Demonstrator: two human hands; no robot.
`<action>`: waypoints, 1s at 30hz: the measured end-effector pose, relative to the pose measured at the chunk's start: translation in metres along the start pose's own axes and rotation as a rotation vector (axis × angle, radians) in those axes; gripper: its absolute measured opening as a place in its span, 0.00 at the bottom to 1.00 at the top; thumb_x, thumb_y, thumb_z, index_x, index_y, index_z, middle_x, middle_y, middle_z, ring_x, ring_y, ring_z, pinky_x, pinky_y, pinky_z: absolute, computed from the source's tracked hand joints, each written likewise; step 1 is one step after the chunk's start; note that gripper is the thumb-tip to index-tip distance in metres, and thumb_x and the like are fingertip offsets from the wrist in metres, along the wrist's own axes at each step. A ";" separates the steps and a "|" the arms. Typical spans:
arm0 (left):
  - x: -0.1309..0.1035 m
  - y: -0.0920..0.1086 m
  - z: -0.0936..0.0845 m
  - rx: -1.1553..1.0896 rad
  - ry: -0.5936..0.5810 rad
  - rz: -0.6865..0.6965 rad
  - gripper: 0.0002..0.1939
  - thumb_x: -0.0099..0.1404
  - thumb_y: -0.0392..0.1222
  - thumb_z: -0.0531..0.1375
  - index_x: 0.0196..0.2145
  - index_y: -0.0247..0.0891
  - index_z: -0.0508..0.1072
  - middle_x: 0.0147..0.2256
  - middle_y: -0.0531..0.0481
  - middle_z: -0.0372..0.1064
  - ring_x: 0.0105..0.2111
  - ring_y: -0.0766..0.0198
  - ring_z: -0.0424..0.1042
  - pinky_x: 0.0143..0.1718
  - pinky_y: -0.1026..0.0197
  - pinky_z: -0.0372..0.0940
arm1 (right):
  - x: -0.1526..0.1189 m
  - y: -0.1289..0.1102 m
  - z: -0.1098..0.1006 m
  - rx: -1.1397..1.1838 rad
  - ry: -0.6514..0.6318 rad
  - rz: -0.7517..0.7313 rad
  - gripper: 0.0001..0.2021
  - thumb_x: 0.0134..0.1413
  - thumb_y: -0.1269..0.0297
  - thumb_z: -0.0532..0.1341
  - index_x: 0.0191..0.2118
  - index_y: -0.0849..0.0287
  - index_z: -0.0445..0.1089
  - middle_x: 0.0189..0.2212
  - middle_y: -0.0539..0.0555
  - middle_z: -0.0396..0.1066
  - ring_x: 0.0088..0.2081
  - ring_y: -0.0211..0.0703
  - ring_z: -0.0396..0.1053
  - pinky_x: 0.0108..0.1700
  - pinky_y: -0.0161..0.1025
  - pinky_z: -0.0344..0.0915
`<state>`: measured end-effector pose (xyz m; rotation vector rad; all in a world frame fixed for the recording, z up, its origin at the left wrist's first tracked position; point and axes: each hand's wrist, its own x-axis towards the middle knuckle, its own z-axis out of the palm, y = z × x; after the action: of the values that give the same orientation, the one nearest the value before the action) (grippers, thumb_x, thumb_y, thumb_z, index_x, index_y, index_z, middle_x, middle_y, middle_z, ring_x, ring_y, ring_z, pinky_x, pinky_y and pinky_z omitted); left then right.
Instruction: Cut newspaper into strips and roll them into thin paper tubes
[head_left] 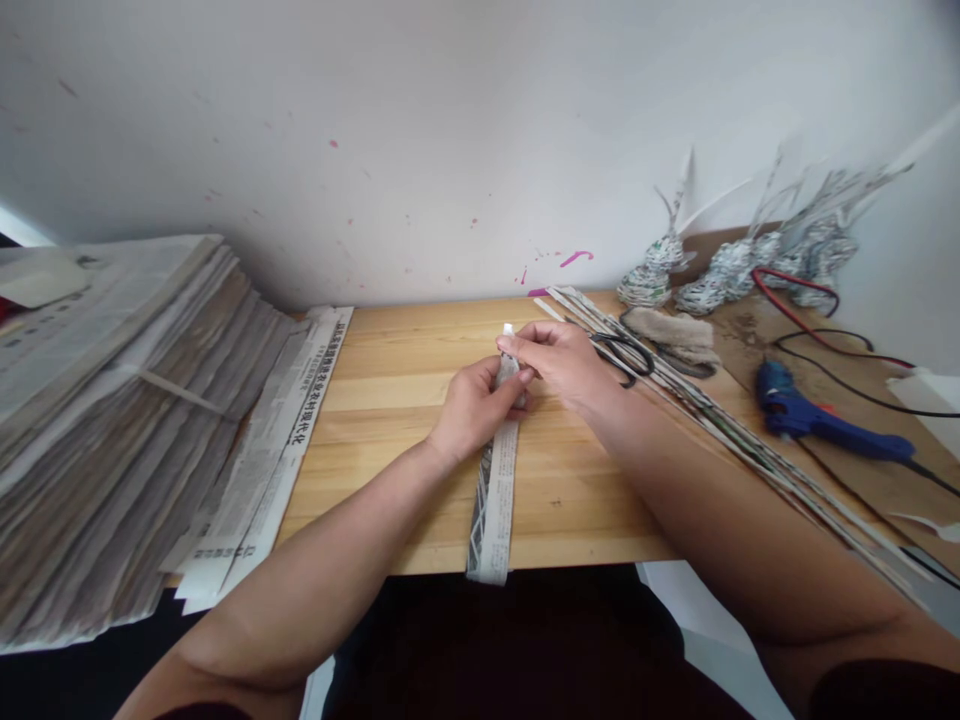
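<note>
A newspaper strip (495, 500) lies lengthwise on the wooden table (397, 390), its near end reaching just over the front edge. Its far part is folded or rolled narrow between my hands. My left hand (472, 405) grips this part from the left, thumb on top and fingers closed around it. Beyond it, my right hand (555, 355) pinches the paper near its small white tip with thumb and fingers. Both hands are close together, nearly touching, and hide some of the paper between them.
Tied newspapers (135, 400) form a tall stack at left, beside loose newspaper sheets (300, 400). Rightward are thin paper rolls (720, 430), black scissors (637, 358), a cloth (671, 335) and a blue glue gun (832, 425). Wrapped paper figures (649, 275) stand at the back right wall.
</note>
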<state>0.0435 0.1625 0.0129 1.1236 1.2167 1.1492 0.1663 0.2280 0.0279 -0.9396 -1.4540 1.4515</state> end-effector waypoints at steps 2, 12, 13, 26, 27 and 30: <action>0.000 -0.002 0.000 -0.020 -0.015 -0.021 0.15 0.63 0.51 0.64 0.34 0.34 0.73 0.28 0.48 0.74 0.29 0.65 0.75 0.33 0.61 0.74 | -0.002 -0.001 0.002 -0.010 0.009 0.021 0.19 0.42 0.50 0.73 0.21 0.57 0.67 0.18 0.47 0.65 0.21 0.33 0.60 0.22 0.33 0.58; 0.006 0.000 -0.008 -0.194 -0.167 -0.108 0.13 0.63 0.46 0.65 0.34 0.31 0.75 0.28 0.47 0.74 0.29 0.67 0.75 0.33 0.64 0.73 | 0.001 -0.014 -0.014 -0.015 -0.284 0.139 0.16 0.45 0.50 0.72 0.31 0.59 0.77 0.20 0.49 0.70 0.19 0.34 0.62 0.21 0.35 0.59; 0.005 0.000 -0.008 -0.185 -0.171 -0.114 0.12 0.63 0.46 0.64 0.35 0.31 0.75 0.28 0.47 0.74 0.29 0.67 0.75 0.33 0.64 0.73 | 0.001 -0.013 -0.014 -0.013 -0.268 0.131 0.15 0.44 0.51 0.73 0.31 0.59 0.77 0.20 0.49 0.70 0.20 0.34 0.63 0.22 0.34 0.59; 0.009 -0.011 -0.007 0.062 0.006 -0.020 0.08 0.67 0.42 0.60 0.31 0.36 0.72 0.26 0.51 0.71 0.25 0.67 0.72 0.29 0.63 0.72 | 0.002 0.008 -0.002 -0.249 0.012 -0.111 0.17 0.49 0.49 0.69 0.24 0.58 0.72 0.20 0.47 0.66 0.24 0.35 0.60 0.25 0.36 0.56; 0.009 -0.010 -0.006 0.019 -0.011 -0.046 0.08 0.68 0.40 0.58 0.32 0.35 0.72 0.26 0.51 0.70 0.25 0.68 0.72 0.30 0.63 0.72 | 0.003 0.007 -0.003 -0.203 0.002 -0.074 0.17 0.48 0.49 0.69 0.25 0.58 0.73 0.21 0.48 0.67 0.24 0.35 0.61 0.25 0.36 0.57; 0.007 -0.005 -0.005 -0.111 -0.075 -0.130 0.08 0.70 0.37 0.54 0.34 0.35 0.71 0.25 0.51 0.70 0.25 0.68 0.72 0.31 0.63 0.72 | 0.005 0.001 -0.009 -0.087 -0.107 0.064 0.17 0.48 0.48 0.70 0.28 0.59 0.76 0.20 0.48 0.68 0.22 0.35 0.62 0.24 0.35 0.56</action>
<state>0.0387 0.1696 0.0070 0.9813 1.1374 1.0544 0.1731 0.2355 0.0268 -0.9822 -1.5893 1.5152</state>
